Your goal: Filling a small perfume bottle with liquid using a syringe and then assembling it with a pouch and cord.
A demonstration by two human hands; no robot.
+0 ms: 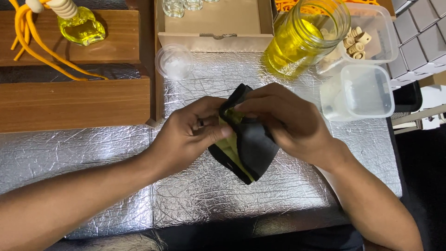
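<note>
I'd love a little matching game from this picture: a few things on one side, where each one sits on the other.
Things:
1. black pouch
2. big glass jar
3. small round lid
4. small yellow bottle

Places:
A. on the wooden block, top left
B. held between both hands
C. on the foil, by the cardboard box
D. top right, beside the plastic tubs

Pairs: 1-B, 2-D, 3-C, 4-A

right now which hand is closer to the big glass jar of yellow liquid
Right. The right hand grips the top of the black pouch just below the glass jar; the left hand holds the pouch's other side, farther from the jar.
</note>
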